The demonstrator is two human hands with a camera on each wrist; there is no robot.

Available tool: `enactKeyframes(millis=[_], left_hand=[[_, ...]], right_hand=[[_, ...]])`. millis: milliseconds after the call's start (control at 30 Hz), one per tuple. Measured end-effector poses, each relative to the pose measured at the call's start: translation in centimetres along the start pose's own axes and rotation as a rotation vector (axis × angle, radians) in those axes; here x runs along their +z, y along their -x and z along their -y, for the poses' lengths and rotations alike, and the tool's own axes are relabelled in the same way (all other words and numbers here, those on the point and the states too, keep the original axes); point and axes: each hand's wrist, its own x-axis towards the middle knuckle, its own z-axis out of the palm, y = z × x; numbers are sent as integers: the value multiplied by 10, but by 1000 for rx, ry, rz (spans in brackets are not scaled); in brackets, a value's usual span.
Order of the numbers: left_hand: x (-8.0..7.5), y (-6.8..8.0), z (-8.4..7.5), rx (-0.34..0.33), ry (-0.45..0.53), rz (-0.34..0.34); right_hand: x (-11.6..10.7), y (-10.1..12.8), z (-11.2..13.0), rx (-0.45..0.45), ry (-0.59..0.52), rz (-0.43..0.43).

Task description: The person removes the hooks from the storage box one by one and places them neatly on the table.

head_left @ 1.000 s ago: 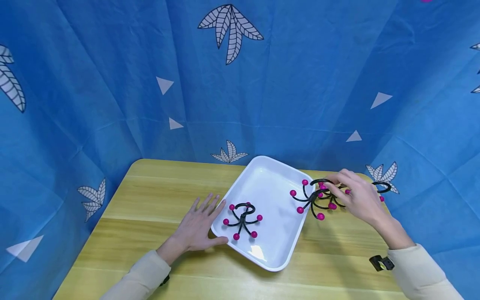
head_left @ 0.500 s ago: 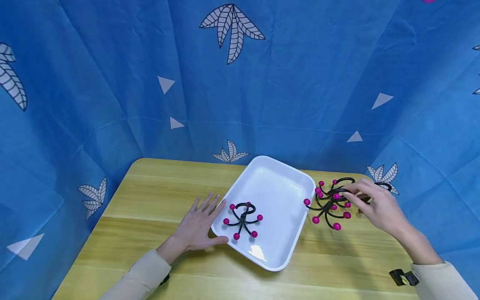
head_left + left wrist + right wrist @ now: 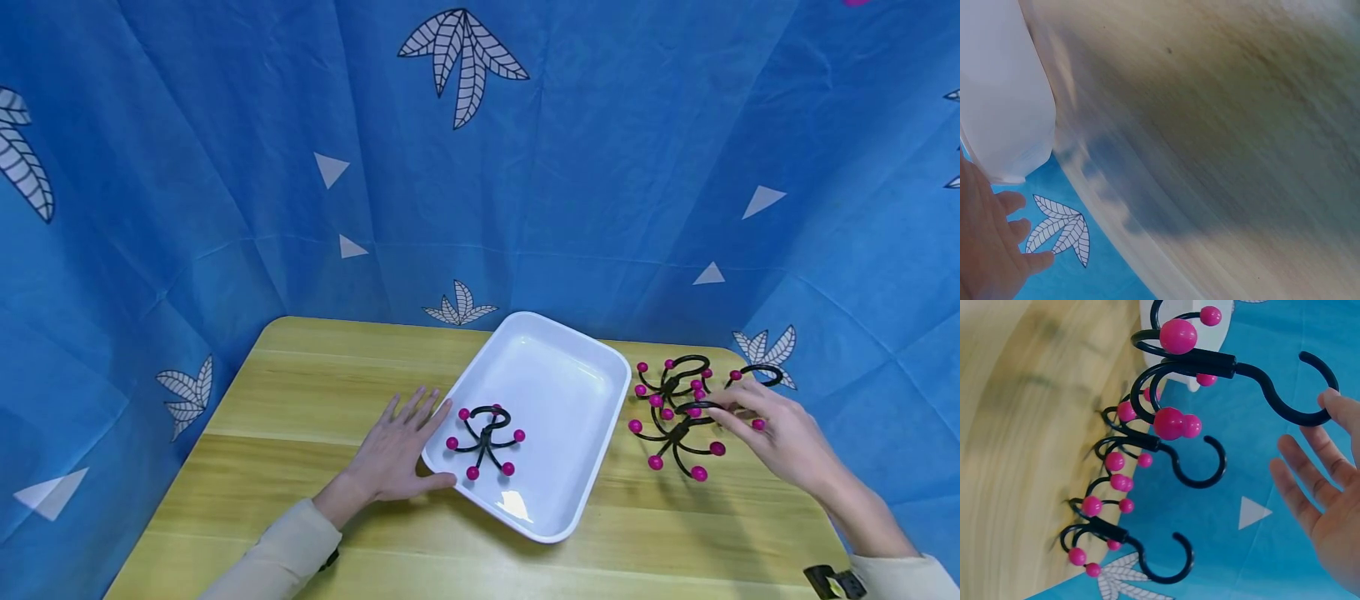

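Note:
In the head view, my right hand (image 3: 783,433) pinches the top hook of a black multi-arm hook hanger with pink ball tips (image 3: 678,432). The right wrist view has thumb and finger on the curved hook of this hanger (image 3: 1216,364), the other fingers loosely extended. My left hand (image 3: 393,454), fingers spread and straight, rests against the left rim of a white tray (image 3: 570,367). Inside that tray, near its left side, another such hanger (image 3: 486,437) stands upright with its hook up.
Two more hangers stand on the wooden table (image 3: 315,375) right of the tray: a nearer hanger (image 3: 1154,442) and a farther hanger (image 3: 1109,530). My right hand partly hides one of them in the head view. A blue patterned curtain (image 3: 600,167) hangs behind the table.
My right hand has moved right and toward me, carrying its hanger away from the tray's right rim and past the standing ones. The left hand and tray stay put.

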Motion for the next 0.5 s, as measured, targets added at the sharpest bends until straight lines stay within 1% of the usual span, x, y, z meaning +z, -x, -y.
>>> enactKeyframes(millis=[233, 500], left_hand=[[-2, 0, -1, -2, 0, 4], [-1, -1, -1, -6, 1, 7]], right_hand=[[4, 12, -8, 34, -16, 29], [9, 18, -12, 71, -8, 74]])
